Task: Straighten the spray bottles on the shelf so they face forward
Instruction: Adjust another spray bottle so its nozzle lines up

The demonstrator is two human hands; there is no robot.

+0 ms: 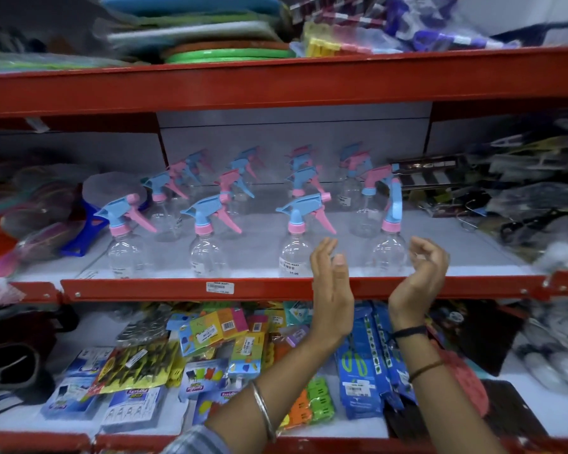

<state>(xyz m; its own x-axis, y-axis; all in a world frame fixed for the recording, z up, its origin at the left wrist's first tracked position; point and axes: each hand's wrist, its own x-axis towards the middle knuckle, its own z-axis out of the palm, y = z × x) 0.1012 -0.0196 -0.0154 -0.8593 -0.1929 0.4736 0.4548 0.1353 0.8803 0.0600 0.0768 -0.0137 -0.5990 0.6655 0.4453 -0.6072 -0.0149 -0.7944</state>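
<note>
Both hands are hovering empty, our left hand (332, 276) flat at nine o'clock of the front-right spray bottle (389, 237), our right hand (418, 276) loosely curled at three. We're thinking a clumsy nudge could be toppling these light bottles along the shelf (145, 288).

A white price sticker (292, 265) on a clear spray bottle (295, 244) is printed with small text that is blurred, apart from what seems to be "15.00". On the packets (201, 385) below, "Suvidha" can be made out upside down. The shelf-edge tag (220, 287) is too blurred to be read.
</note>
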